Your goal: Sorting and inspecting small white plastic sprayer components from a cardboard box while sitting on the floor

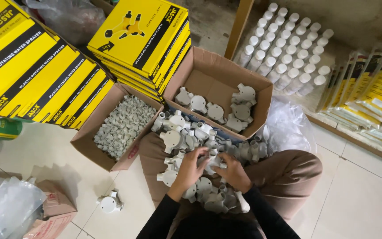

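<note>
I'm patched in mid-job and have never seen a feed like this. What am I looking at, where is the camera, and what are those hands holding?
There is no machine here: a person works with two bare hands, and the one camera sits on their head, looking down. The left hand and right hand both grip into a pile of grey round pipe junction fittings heaped on the person's lap. Just beyond, an open cardboard box holds a few of the same fittings. To its left, a second box is full of small grey clips. One stray fitting lies on the tiled floor. Yellow flat boxes are stacked at upper left, white-capped bottles at upper right.
</note>
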